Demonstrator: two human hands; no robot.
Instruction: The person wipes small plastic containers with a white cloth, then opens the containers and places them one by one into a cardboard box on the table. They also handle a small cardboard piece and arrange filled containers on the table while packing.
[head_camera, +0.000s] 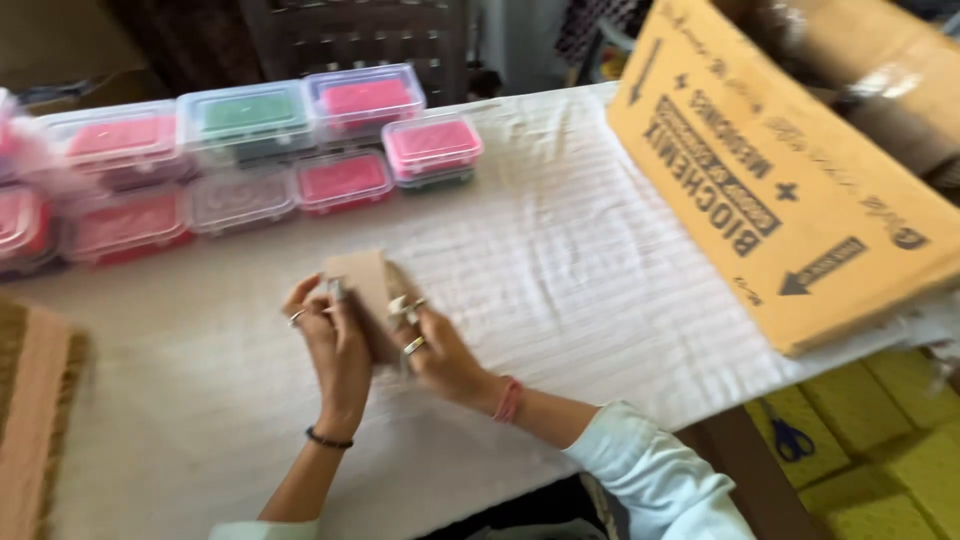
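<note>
a small brown card piece (362, 285) is held up between the two hands, just above the white cloth (560, 290) on the table. the left hand (335, 350) is closed on the card's left side, with the fingers bent around its edge. the right hand (435, 350) is closed on the card's right side, and rings can be seen on its fingers. a dark band is worn on the left wrist and a pink band (509, 399) on the right wrist. a pale blue sleeve (650, 470) is worn on the right arm.

behind the hands, at the far left of the table, clear plastic boxes (250, 160) are set in rows, touching each other. pink stuff is seen in most of them and green in one. at the right, a big yellow-brown cardboard box (790, 190) is laid tilted over the table's edge. at the left edge, a pink and brown mat (35, 400) is seen. down on the yellow floor at the right, blue scissors (790, 437) are laid.
</note>
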